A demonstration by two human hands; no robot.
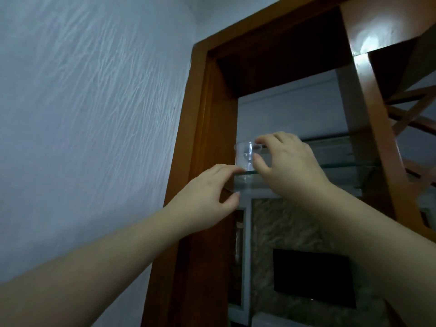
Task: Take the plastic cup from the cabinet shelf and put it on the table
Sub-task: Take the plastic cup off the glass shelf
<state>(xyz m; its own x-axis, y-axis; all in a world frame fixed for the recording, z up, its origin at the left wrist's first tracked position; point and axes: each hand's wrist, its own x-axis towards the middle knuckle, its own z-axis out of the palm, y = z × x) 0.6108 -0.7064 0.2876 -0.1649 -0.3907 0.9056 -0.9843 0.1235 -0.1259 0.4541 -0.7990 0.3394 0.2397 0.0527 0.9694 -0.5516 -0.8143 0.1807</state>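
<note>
A clear plastic cup (pixel 245 155) stands upright at the left end of a glass shelf (pixel 342 165) inside a brown wooden cabinet (pixel 212 128). My right hand (pixel 290 161) is curled around the cup's right side, thumb on its wall and fingertips at its rim. Just below and left of the cup, my left hand (pixel 207 197) hovers with fingers apart, its fingertips near the shelf's front edge, holding nothing. No table is in view.
A textured white wall (pixel 94 114) fills the left. The open cabinet door (pixel 377 114) with wooden lattice stands to the right. Through the glass below I see a marbled panel with a dark rectangle (pixel 313 277).
</note>
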